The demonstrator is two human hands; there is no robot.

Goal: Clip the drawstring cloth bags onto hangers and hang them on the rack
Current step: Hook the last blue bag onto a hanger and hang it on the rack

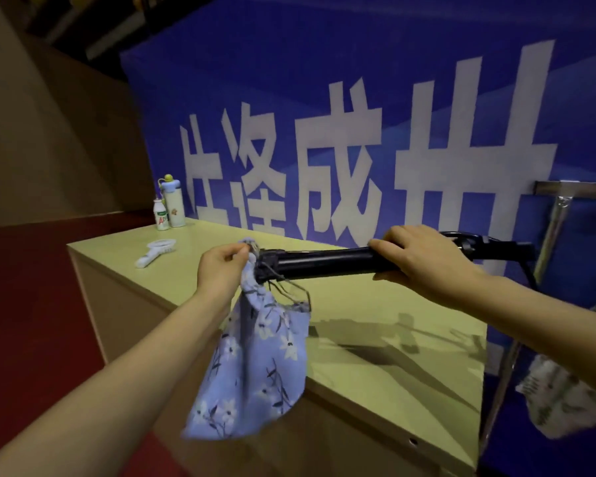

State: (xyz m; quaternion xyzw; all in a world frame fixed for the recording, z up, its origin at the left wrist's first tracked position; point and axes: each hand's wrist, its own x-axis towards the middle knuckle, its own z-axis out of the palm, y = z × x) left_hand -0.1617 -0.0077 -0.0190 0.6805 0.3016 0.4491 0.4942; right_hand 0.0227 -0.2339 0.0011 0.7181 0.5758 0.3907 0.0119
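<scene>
Head view: left hand (221, 266) pinches one blue bag (255, 366); right hand (424, 263) grasps one black hanger (324, 261); two bottles (175, 206).

Left hand (221, 266) pinches blue floral bag (255, 366) at black hanger (324, 261) end; right hand (424, 263) grips hanger.

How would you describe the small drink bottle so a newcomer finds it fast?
Start at the blue banner with white characters, then drop to the pale counter below it. At the counter's far left corner two containers stand together. The small drink bottle is the shorter, left one: white, green label, red letters, unlike the taller cream flask with a blue lid.
</scene>
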